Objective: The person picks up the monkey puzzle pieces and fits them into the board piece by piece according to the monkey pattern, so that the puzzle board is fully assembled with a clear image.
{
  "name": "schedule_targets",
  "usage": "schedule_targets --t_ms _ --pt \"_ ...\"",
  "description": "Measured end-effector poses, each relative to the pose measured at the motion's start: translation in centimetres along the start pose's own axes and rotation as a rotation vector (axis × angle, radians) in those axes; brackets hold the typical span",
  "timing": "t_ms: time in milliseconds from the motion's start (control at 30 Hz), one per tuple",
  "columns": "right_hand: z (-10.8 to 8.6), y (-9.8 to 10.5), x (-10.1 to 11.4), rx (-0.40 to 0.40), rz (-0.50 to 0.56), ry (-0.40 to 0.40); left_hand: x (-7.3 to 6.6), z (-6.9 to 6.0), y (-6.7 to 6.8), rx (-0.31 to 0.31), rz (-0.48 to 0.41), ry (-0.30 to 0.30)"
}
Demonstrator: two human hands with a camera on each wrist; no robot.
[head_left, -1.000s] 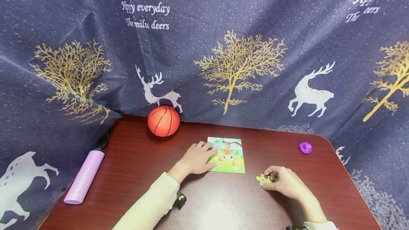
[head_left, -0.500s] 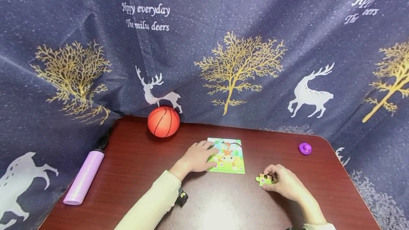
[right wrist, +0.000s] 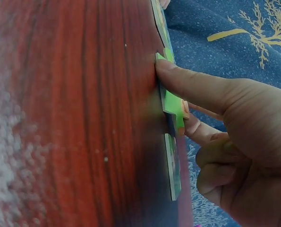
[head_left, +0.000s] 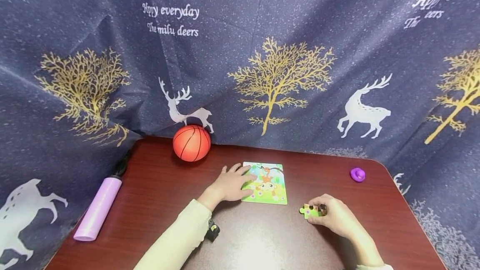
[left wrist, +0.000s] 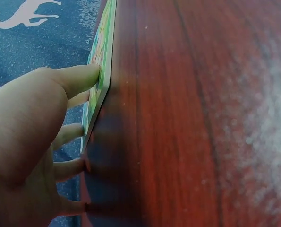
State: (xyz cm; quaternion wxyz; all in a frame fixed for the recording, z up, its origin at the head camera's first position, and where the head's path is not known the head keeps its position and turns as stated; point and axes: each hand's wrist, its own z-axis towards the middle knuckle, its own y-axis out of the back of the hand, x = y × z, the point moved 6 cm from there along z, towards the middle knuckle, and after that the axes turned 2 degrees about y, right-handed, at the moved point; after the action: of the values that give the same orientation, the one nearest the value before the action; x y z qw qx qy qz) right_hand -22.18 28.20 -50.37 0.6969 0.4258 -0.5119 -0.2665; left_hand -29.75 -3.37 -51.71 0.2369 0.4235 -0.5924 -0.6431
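My left hand (head_left: 231, 183) rests with spread fingers on the left edge of a square picture puzzle (head_left: 268, 186) showing a monkey hanging from a branch. In the left wrist view its thumb (left wrist: 79, 78) touches the puzzle's border, while two fingertips reach the table beside it. My right hand (head_left: 335, 216) pinches a green jigsaw piece (right wrist: 173, 104) between thumb and fingers, low over the table to the right of the puzzle. Beside that piece, another flat piece (right wrist: 174, 165) lies under the hand in the right wrist view; the hand mostly covers it from the head camera.
An orange toy basketball (head_left: 191, 143) sits at the table's back left. A lilac pump (head_left: 99, 208) lies along the left edge. Toward the back right is a small purple toy (head_left: 358, 174). Behind the brown table (head_left: 150, 186) hangs a blue cloth (head_left: 225, 95) with deer and trees.
The left hand's fingers have spread wider on the puzzle edge. The right hand still pinches the jigsaw piece, which has shifted very slightly to the left.
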Motion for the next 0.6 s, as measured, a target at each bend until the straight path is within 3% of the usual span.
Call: schedule_targets --t_ms 233,467,600 --pt "-0.13 -0.15 0.45 -0.011 0.024 0.095 0.09 0.06 -0.14 -0.004 0.008 0.0" --pt "-0.24 0.15 0.24 0.019 0.102 0.046 0.1 0.17 -0.12 -0.015 0.008 0.008" --pt "-0.33 0.19 0.33 0.016 0.106 0.077 0.14 0.23 -0.21 -0.015 0.016 0.011"
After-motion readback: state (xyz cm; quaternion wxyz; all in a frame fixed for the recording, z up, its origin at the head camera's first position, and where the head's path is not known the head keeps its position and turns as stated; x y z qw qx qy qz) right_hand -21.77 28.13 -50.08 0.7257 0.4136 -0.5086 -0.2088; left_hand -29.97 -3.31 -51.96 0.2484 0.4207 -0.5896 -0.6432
